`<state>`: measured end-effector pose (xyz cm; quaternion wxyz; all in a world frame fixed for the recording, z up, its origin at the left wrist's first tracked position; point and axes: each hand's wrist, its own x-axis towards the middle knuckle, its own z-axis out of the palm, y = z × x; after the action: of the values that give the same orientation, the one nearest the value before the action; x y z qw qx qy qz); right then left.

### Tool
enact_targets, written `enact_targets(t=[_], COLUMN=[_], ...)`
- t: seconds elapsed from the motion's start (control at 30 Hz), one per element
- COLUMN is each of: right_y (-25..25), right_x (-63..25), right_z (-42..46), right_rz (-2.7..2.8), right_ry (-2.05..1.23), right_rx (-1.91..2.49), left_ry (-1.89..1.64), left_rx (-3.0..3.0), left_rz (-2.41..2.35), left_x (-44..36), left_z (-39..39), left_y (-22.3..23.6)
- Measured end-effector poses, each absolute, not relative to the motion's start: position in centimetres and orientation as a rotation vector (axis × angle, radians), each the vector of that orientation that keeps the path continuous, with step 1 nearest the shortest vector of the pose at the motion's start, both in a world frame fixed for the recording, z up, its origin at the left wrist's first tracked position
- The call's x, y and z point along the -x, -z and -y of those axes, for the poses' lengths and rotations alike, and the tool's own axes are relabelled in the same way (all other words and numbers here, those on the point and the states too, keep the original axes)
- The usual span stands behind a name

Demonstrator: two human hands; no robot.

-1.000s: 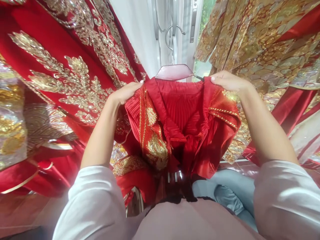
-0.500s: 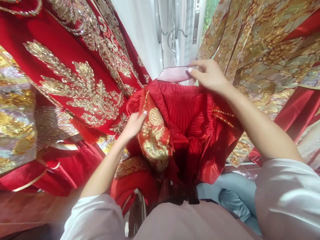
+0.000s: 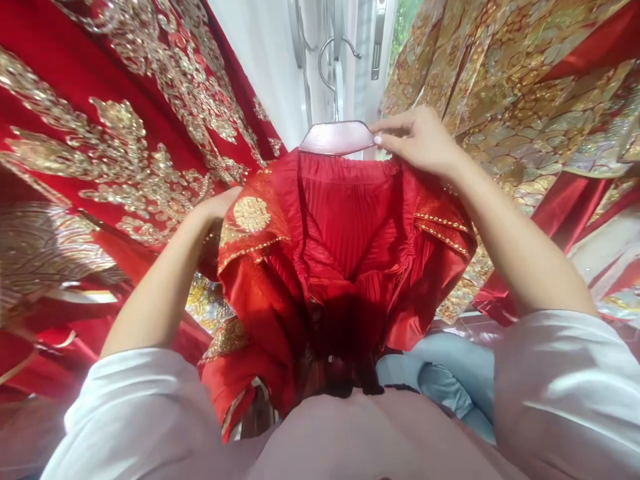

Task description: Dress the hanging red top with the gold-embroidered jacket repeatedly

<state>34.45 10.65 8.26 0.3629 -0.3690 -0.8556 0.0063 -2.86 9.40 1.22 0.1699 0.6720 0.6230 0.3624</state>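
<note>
A red jacket (image 3: 260,293) with gold embroidery and gold-beaded trim on its shoulders hangs in front of me on a clothes hanger (image 3: 337,138). The hanger has a pale pink top and a metal hook. My right hand (image 3: 420,143) pinches the hanger's right end, closed on it above the jacket's right shoulder. At the opposite shoulder my left hand (image 3: 223,203) reaches behind the embroidered cloth, and its fingers are hidden there. Within the open neckline shows a pleated red garment (image 3: 345,213) with a gathered upper edge.
A red gown (image 3: 165,127) with silvery-gold beading hangs close on the left. Gold-patterned garments (image 3: 500,100) hang on the right. Behind the hanger hook stand white door frames with a metal lock plate (image 3: 379,47). Light blue cloth (image 3: 445,380) lies below right.
My left hand has moved left and up, from the front of the embroidered piece to behind the shoulder. That piece now lies spread over the shoulder. My right hand stays on the hanger.
</note>
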Motion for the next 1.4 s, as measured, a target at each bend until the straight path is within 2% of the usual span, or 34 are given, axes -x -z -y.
enact_targets(t=[0.07, 0.2, 0.3, 0.43, 0.5, 0.67, 0.73, 0.8, 0.9, 1.0, 1.07, 1.2, 1.4], right_y=[-7.5, -4.8, -3.2, -2.4, -2.1, -0.1, 0.9, 1.3, 0.2, -2.9, -5.5, -9.9, -13.2], right_x=[-35.2, -35.8, -35.5, -36.2, -37.0, -37.7, -37.3, -36.9, -37.5, -39.5, -41.2, -43.5, -43.4], right_z=[-9.1, -6.1, -5.4, -6.8, -7.6, -8.7, -9.1, -9.6, -10.1, -9.8, -9.3, -9.3, -10.6], right_rz=[2.074, 1.848, 1.916, 1.929, 1.902, 1.787, 1.788, 1.78, 1.685, 1.644, 1.738, 1.948, 1.976], right_ry=[0.248, 0.531, 0.516, 0.39, 0.333, 0.245, 0.223, 0.182, -0.049, -0.386, -0.48, -0.36, 0.079], right_rx=[1.079, 1.509, 1.712, 1.618, 1.485, 1.359, 1.363, 1.361, 1.378, 1.325, 1.259, 1.435, 1.723], left_ry=[-0.902, -1.184, -1.077, -0.796, -0.799, -1.147, -1.197, -1.085, -0.917, -0.887, -0.964, -1.119, -0.997], left_rx=[-1.988, -2.189, -2.483, -2.54, -2.409, -2.356, -2.614, -2.988, -3.218, -3.04, -2.932, -2.852, -2.852], left_rz=[-1.768, -1.686, -1.634, -2.294, -2.479, -2.296, -2.138, -1.906, -1.684, -1.754, -1.718, -1.583, -1.733], left_x=[3.1, 0.4, -4.1, -9.1, -10.1, -11.7, -13.5, -15.9, -19.3, -21.2, -21.5, -21.4, -22.1], left_z=[-8.8, -6.9, -5.6, -4.6, -4.4, -3.8, -3.9, -4.7, -7.4, -10.3, -11.5, -12.0, -11.4], left_y=[-1.7, -5.0, -6.6, -5.9, -5.2, -5.5, -6.5, -7.6, -8.6, -8.4, -8.0, -7.8, -8.6])
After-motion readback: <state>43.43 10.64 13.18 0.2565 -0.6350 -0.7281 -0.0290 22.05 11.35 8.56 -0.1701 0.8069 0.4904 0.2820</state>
